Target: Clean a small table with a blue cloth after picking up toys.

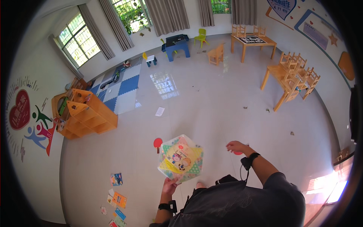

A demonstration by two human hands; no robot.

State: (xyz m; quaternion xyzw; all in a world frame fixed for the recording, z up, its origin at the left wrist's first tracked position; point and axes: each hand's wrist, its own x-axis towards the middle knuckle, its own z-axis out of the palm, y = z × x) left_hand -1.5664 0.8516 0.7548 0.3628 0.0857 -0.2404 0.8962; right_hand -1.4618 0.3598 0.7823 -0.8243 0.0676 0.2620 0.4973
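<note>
My left hand (170, 185) grips the lower edge of a hexagonal plastic box (181, 159). It is see-through, with a star pattern in green, yellow and pink, cartoon animals in the middle and small coloured pieces along its sides. A red table tennis paddle (158, 142) lies on the floor just beyond the box's left edge. My right hand (236, 146) hangs in the air away from the box, its fingers loosely bent around nothing. Below it shows part of a second red paddle (238, 153), mostly hidden by the hand and wrist.
Books (119, 199) are scattered at lower left. A wooden shelf unit (96, 116) stands left, near blue and white foam mats (129, 85). A white paper (160, 111) lies ahead. Wooden tables (276, 74) with upturned chairs (295, 66) stand right; a blue table (177, 48) is at the back.
</note>
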